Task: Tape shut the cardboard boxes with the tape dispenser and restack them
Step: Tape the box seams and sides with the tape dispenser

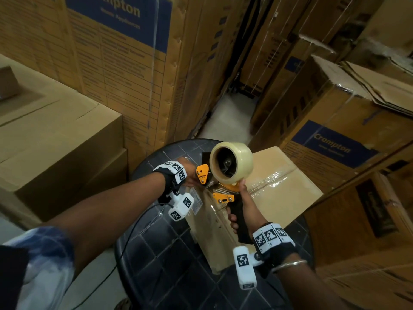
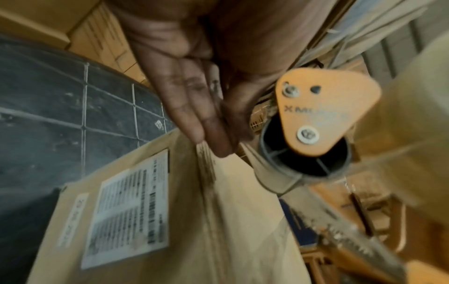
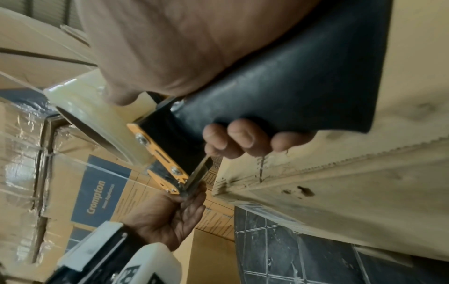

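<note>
The orange-and-black tape dispenser (image 1: pixel 225 175) is held by its handle in the right hand (image 1: pixel 240 211) above the brown cardboard box (image 1: pixel 279 193) on the dark tiled tabletop (image 1: pixel 165 249), the straight-fingered left hand (image 1: pixel 190 175) at its front roller, so the tape apparently needs drawing onto the box's seam next.

left hand (image 1: pixel 190 175): arm reaching forward, fingers (image 2: pixel 194 107) straight and together | right hand (image 1: pixel 242 211): fingers (image 3: pixel 239 136) curled round black handle, thumb extended up
</note>
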Motion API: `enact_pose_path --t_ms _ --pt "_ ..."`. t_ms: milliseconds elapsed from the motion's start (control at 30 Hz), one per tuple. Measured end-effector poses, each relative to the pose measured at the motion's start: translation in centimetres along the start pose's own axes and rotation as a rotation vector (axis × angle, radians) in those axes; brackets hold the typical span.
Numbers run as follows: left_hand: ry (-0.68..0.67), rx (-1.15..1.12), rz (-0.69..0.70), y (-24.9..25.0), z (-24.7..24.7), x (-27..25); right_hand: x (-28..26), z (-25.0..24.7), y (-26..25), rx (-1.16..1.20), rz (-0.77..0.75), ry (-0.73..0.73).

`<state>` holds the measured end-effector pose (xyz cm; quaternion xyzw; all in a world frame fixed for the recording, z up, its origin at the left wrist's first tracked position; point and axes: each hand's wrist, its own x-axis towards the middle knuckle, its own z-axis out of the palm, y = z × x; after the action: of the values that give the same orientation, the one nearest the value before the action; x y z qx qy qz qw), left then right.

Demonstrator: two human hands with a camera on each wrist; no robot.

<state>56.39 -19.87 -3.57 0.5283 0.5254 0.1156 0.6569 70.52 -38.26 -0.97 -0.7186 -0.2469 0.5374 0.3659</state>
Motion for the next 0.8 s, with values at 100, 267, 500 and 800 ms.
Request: enact_pose_path --t_ms 100,267,500,800 --pt "0.068 0.207 0.119 -0.4 0.3 1.4 -0.1 0.2 -0.1 -0.024 0.014 0.025" --pt "0.237 0.091 0.154 -0.3 -1.3 3.2 -0.6 -0.9 0.0 -0.053 0.056 0.064" --pt "0.258 0.113 0.159 -1.1 -1.5 4.8 -0.4 -0.3 0.2 -0.174 0.016 0.107" --pt "0.303 0.167 0.192 -2.1 -1.1 5.4 -0.1 0.5 -0.1 -0.232 -0.003 0.157"
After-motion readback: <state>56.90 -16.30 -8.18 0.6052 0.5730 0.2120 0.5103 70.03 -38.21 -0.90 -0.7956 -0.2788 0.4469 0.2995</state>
